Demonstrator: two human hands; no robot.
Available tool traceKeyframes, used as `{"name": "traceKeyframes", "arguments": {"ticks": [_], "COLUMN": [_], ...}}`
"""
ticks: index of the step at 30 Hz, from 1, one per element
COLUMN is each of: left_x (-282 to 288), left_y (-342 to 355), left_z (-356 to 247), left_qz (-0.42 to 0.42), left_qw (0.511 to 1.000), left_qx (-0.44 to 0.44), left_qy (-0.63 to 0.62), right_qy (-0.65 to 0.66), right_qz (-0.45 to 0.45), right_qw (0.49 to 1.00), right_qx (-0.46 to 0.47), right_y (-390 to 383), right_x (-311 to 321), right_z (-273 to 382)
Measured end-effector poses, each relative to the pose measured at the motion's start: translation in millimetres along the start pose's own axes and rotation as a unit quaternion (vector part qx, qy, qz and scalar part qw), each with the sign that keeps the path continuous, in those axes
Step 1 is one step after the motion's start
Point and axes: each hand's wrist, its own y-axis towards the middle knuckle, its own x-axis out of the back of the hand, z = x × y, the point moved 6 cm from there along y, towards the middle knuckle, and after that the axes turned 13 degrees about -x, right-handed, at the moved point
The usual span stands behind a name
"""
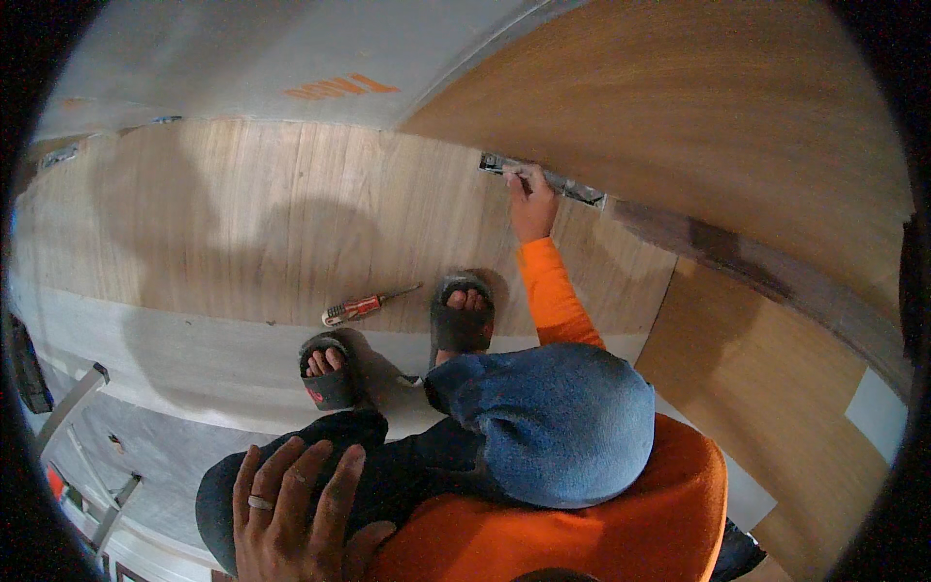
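Note:
My right hand (pixel 531 199), in an orange sleeve, reaches forward to the foot of the large wooden panel. Its fingers are bent and pinched together over a narrow metal fitting (pixel 576 190), which is set along the panel's lower edge in the wood-grain surface. Whatever the fingertips hold there is too small to make out. My left hand (pixel 291 504), with a ring on one finger, lies with fingers apart on my dark-clad left knee. A screwdriver (pixel 357 309) with a red handle lies on the floor in front of my feet, its tip toward the right.
The tall wooden panel (pixel 679 107) rises at the far right, next to a grey covered surface (pixel 242 58) bearing orange print. My feet in black sandals (pixel 462 315) stand close to the screwdriver. Curved metal legs (pixel 73 412) stand at the left. Another wooden board (pixel 737 359) lies at the right.

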Motion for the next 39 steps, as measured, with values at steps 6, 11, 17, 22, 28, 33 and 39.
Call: {"name": "traceKeyframes", "arguments": {"ticks": [6, 11, 17, 22, 28, 33, 39], "left_x": [-1, 1, 0, 0, 1, -1, 0], "left_y": [1, 4, -1, 3, 4, 5, 2], "left_z": [-1, -1, -2, -2, -2, -4, -2], "left_qz": [0.005, 0.006, -0.001, 0.001, 0.005, 0.004, 0.0], "left_qw": [1.0, 1.0, 1.0, 1.0, 1.0, 1.0, 1.0], "left_qx": [-0.006, -0.011, 0.013, -0.004, -0.002, -0.001, 0.0], "left_qy": [0.006, 0.008, 0.014, 0.01, 0.009, 0.011, 0.009], "right_qy": [0.058, -0.121, -0.014, 0.132, 0.189, -0.03, -0.138], "right_qz": [0.011, -0.025, 0.008, 0.02, 0.047, 0.049, 0.051], "right_qw": [0.998, 0.975, 0.995, 0.991, 0.98, 0.998, 0.986], "right_qx": [0.035, 0.183, 0.097, -0.009, -0.048, 0.008, 0.073], "right_y": [0, -8, -12, 0, 2, 4, -12], "right_x": [-6, -15, -15, 8, -8, -17, -31], "right_z": [1, 42, 55, -9, -35, -18, 62]}}
